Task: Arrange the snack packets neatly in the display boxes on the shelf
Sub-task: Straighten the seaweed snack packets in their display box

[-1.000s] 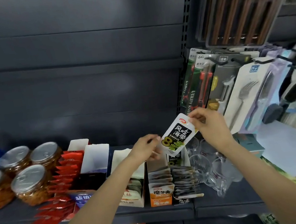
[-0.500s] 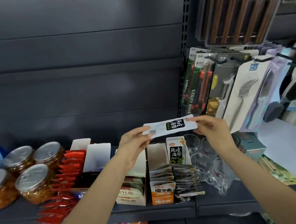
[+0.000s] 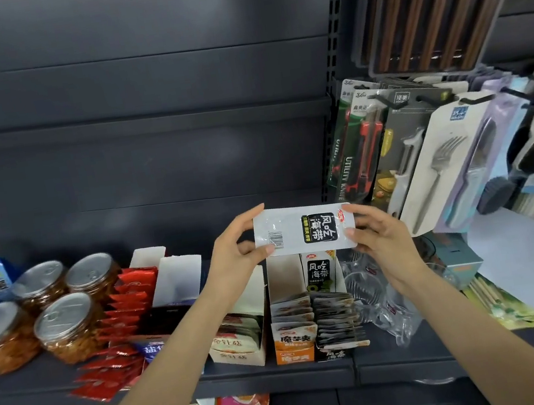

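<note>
A white snack packet [image 3: 301,230] with a black label and a barcode is held flat and sideways above the shelf. My left hand [image 3: 236,259] pinches its left end between thumb and fingers. My right hand [image 3: 380,237] pinches its right end. Right below stand the display boxes: a black-and-white one [image 3: 332,314] filled with several matching packets, an orange one [image 3: 293,328] beside it, and a white one [image 3: 242,339] further left, partly hidden by my left forearm.
Jars with foil lids [image 3: 65,322] and loose red sachets [image 3: 117,346] crowd the shelf's left. Clear plastic cups [image 3: 380,296] lie right of the boxes. Utility knives, a peeler and a fork pack [image 3: 442,176] hang on hooks at right. The dark shelf edge [image 3: 285,378] runs along the front.
One second ago my right hand alone held the packet tilted upright. My left hand has since taken its other end, and the packet is now turned sideways and tipped to show its face.
</note>
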